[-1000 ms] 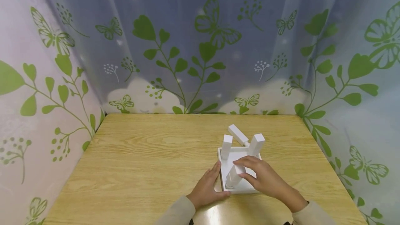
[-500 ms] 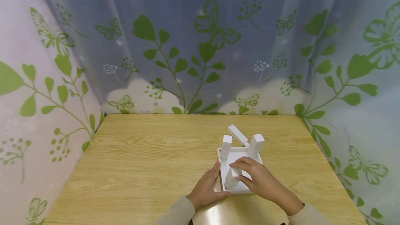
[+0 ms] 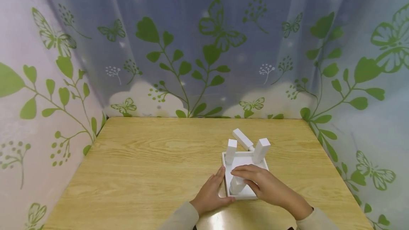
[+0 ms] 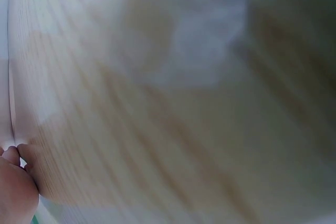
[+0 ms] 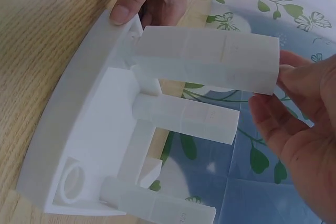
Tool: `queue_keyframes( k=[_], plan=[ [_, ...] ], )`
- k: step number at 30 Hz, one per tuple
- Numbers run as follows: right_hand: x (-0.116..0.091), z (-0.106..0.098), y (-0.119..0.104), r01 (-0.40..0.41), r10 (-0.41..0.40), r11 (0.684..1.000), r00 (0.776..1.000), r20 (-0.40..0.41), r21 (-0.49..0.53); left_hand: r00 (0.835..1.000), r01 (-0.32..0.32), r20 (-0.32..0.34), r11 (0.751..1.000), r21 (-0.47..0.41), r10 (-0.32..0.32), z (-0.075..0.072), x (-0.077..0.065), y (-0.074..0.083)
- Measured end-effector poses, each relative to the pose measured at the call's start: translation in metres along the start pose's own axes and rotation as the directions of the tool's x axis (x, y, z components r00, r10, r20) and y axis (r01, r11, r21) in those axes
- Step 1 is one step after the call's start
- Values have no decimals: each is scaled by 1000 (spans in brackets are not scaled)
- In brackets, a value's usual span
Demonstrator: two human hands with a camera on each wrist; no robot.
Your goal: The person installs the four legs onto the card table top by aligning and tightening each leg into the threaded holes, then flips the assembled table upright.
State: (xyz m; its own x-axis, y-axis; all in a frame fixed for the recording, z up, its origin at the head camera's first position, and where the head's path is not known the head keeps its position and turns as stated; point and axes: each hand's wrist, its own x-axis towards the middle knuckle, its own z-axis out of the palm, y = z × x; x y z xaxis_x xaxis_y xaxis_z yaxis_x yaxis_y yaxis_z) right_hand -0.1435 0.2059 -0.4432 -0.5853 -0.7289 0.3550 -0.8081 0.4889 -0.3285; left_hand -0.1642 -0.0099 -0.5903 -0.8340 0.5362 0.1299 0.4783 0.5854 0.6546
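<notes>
A white square base (image 3: 246, 197) with a raised rim lies on the table, three white square legs standing up from its corners. My left hand (image 3: 209, 191) holds the near left corner, fingers along the left side and thumb at the front. Fingers and thumb of my right hand (image 3: 271, 189) pinch the top end of the near left leg (image 5: 210, 59). Two other legs, the far left leg (image 3: 231, 151) and the far right leg (image 3: 261, 151), stand untouched. A round socket (image 5: 72, 183) shows in the bare corner. The left wrist view is mostly blurred wood grain.
Just behind the base a loose white leg (image 3: 243, 139) lies on its side, its narrow round end toward the base. The wood-grain table (image 3: 143, 166) stretches left. A curtain (image 3: 179, 45) with printed leaves and butterflies encloses the back and sides.
My right hand has shifted slightly left, its fingers now lying flatter over the leg's top. That leg looks a little turned. My left hand and the base have stayed put.
</notes>
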Motion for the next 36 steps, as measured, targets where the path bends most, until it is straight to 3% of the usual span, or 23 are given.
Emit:
queue_keyframes(
  k=[6,14,25,29,36],
  plan=[
    [1,1,1,47,-47,999,999,-4,-17,1000,0,4,1000,3,0,-2,-1,3],
    [-4,-6,2,17,-21,998,997,69,53,1000,11,2,1000,15,-11,-3,0,2],
    [-2,-10,6,29,-36,998,991,131,53,1000,13,6,1000,10,-13,-3,1,2],
    [0,-7,7,11,-15,999,994,108,37,1000,11,6,1000,6,-11,-3,1,2],
    [-1,9,7,-68,65,997,995,-71,-32,1000,18,12,1000,11,-19,-3,-1,3]
  ],
)
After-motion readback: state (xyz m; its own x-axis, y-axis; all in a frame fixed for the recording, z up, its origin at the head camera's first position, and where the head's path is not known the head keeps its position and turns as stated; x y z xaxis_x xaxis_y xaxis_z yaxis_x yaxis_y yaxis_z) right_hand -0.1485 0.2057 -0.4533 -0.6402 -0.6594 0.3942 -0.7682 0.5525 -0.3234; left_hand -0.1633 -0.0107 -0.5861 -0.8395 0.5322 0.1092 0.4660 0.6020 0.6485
